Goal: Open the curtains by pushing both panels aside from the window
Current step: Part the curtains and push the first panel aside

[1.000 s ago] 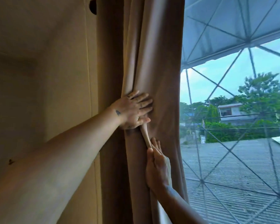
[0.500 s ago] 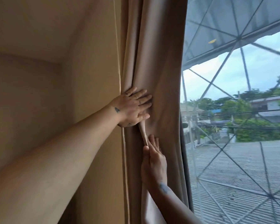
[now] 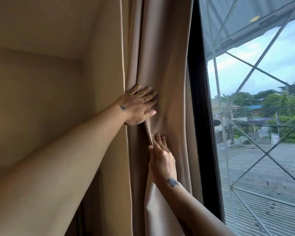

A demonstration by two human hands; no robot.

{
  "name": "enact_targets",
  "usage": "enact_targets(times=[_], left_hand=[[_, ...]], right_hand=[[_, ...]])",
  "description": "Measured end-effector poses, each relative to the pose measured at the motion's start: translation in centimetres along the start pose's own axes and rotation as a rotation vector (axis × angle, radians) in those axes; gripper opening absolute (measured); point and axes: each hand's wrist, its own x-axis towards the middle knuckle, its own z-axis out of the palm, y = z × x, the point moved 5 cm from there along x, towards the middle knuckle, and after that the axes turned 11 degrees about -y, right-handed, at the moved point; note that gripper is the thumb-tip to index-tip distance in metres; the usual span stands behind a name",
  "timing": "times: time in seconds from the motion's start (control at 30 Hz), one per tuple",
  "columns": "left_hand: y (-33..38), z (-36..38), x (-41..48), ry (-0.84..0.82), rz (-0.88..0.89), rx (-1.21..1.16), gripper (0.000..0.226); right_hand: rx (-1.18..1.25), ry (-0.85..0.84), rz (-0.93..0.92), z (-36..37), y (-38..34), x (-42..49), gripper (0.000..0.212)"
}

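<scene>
A beige curtain panel [image 3: 169, 57] hangs gathered in folds against the left side of the window [image 3: 262, 79]. My left hand [image 3: 138, 106] lies flat on the gathered cloth with its fingers spread and pointing right, pressing it toward the wall. Just below, my right hand [image 3: 162, 160] points upward, with a narrow fold of the curtain's edge pinched between thumb and fingers. That fold runs up under my left thumb. Only this one panel is in view.
A tan wall [image 3: 58, 91] fills the left half, close beside the curtain. The window's dark frame [image 3: 199, 108] stands bare just right of the cloth. Through the glass I see a diagonal metal grille, a corrugated roof, trees and houses.
The curtain has bunched further left, baring the dark window frame. Both hands keep their places on the cloth, and my view has swung slightly left.
</scene>
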Motion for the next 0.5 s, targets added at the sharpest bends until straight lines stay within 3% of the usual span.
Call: enact_targets(times=[0.3, 0.5], left_hand=[[1.9, -2.5, -2.8, 0.094, 0.065, -0.042, 0.057], [5.6, -4.2, -4.9, 0.254, 0.098, -0.279, 0.065]], right_hand=[[-0.084, -0.001, 0.019, -2.9, -2.0, -3.6, 0.052], [-0.306, 0.037, -0.006, -9.5, -1.6, -10.3, 0.056]])
